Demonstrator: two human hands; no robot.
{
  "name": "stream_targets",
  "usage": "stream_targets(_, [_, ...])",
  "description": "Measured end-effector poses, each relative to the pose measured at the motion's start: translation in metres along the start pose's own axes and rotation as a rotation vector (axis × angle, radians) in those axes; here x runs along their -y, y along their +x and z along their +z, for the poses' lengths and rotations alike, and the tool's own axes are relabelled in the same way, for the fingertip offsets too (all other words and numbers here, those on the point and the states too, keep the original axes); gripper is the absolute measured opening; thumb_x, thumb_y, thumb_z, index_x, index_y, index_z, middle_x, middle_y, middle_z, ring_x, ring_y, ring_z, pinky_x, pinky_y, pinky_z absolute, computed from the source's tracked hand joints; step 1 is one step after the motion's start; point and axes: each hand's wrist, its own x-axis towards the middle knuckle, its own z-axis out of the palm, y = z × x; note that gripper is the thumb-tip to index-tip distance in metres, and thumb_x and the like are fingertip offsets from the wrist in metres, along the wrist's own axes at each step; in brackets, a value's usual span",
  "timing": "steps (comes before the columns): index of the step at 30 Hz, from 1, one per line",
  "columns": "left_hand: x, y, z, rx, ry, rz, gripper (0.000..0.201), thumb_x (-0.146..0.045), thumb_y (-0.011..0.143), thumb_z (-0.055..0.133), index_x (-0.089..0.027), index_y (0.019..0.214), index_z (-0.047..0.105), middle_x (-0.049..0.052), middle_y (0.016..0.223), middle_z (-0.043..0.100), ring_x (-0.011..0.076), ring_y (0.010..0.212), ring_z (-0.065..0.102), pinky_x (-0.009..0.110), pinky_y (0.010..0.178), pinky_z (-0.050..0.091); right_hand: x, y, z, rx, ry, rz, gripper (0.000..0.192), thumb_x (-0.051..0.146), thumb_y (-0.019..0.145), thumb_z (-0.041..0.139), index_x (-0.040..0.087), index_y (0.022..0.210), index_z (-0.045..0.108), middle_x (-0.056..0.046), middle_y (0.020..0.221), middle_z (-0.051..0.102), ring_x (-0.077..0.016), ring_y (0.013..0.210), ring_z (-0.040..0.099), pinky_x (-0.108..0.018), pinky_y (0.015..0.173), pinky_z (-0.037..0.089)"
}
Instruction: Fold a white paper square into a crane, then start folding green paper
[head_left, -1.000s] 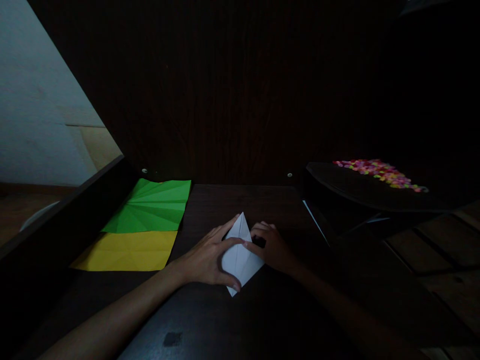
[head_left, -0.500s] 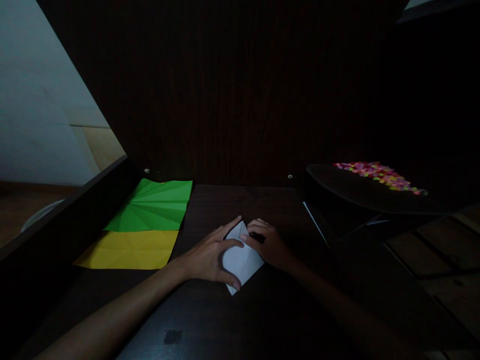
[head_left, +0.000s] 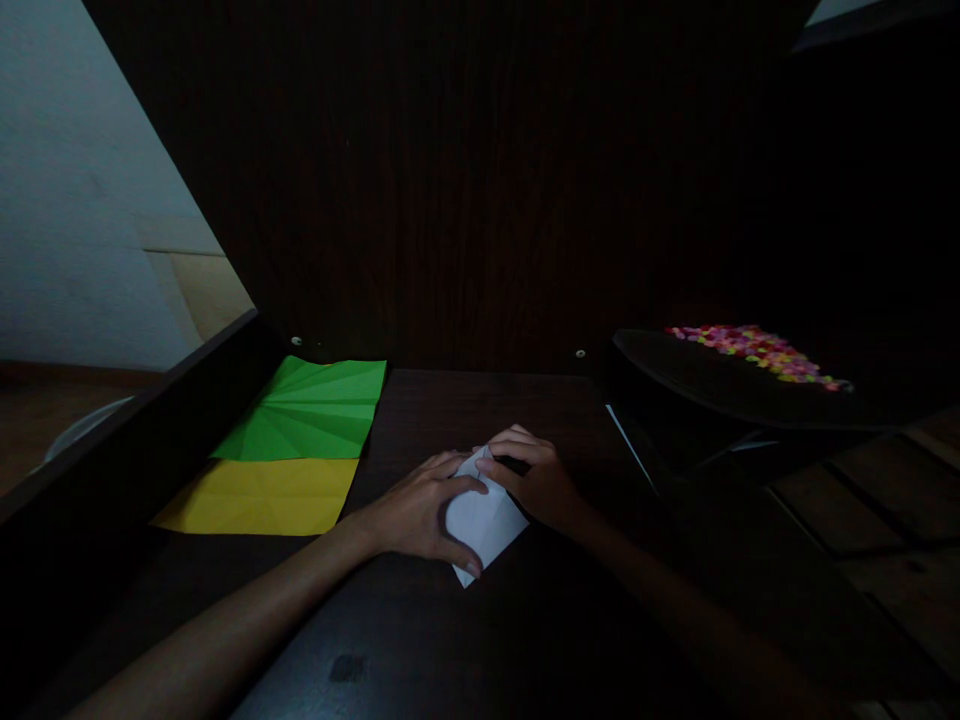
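Note:
A white folded sheet of paper [head_left: 486, 522], kite-shaped with creases, lies on the dark tabletop with its narrow tip pointing away from me. My left hand [head_left: 429, 508] grips it from the left. The thumb presses near the lower corner and the forefinger curves over the upper part. At the far tip, my right hand [head_left: 534, 476] closes on the paper, its thumb on the top face and its fingers bent around the edge. What the right fingertips do behind the tip is partly hidden.
Creased green paper [head_left: 315, 410] overlaps yellow paper [head_left: 262, 497] on the left, beside a raised wooden side edge [head_left: 187, 372]. A dark upright panel [head_left: 465, 200] closes off the back. On the right, colourful small pieces [head_left: 757, 350] lie on a dark rounded surface [head_left: 675, 375].
My right hand has shifted slightly away from me, its thumb and fingers now closed over the paper's far tip. The left forefinger has drawn in; the paper has stayed nearly in place.

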Motion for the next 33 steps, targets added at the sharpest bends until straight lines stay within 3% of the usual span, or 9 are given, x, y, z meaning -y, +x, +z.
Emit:
stream_targets(10, [0.005, 0.000, 0.003, 0.017, -0.039, 0.008, 0.091, -0.070, 0.053, 0.079, -0.023, 0.128, 0.058, 0.013, 0.139, 0.054, 0.0369, 0.135, 0.040, 0.053, 0.114, 0.025, 0.011, 0.010, -0.001, 0.056, 0.033, -0.072, 0.010, 0.027, 0.086, 0.069, 0.025, 0.084, 0.079, -0.003, 0.081, 0.076, -0.0176, 0.072, 0.067, -0.034, 0.070, 0.050])
stream_targets(21, [0.003, 0.002, 0.000, 0.029, -0.055, 0.015, 0.092, -0.066, 0.055, 0.081, -0.024, 0.134, 0.055, 0.013, 0.141, 0.053, 0.0352, 0.134, 0.042, 0.053, 0.115, 0.024, 0.014, 0.009, 0.008, 0.003, 0.080, -0.050, 0.010, 0.030, 0.085, 0.070, 0.027, 0.081, 0.078, -0.001, 0.080, 0.077, -0.0184, 0.069, 0.069, -0.039, 0.076, 0.050])
stream_targets(28, [0.000, 0.002, -0.003, 0.031, -0.062, 0.016, 0.090, -0.062, 0.055, 0.083, -0.023, 0.132, 0.057, 0.013, 0.138, 0.055, 0.0350, 0.133, 0.043, 0.052, 0.113, 0.027, 0.018, 0.010, 0.013, -0.101, 0.084, -0.104, 0.007, 0.024, 0.083, 0.072, 0.025, 0.080, 0.078, -0.002, 0.076, 0.077, -0.0192, 0.066, 0.068, -0.039, 0.072, 0.049])
stream_targets(33, [0.000, 0.002, -0.004, 0.033, -0.078, -0.008, 0.089, -0.062, 0.054, 0.083, -0.023, 0.130, 0.059, 0.013, 0.135, 0.057, 0.0373, 0.131, 0.044, 0.054, 0.111, 0.029, 0.017, 0.009, 0.015, -0.123, 0.071, -0.041, 0.004, 0.026, 0.080, 0.075, 0.027, 0.079, 0.078, -0.002, 0.074, 0.077, -0.0203, 0.066, 0.068, -0.040, 0.070, 0.052])
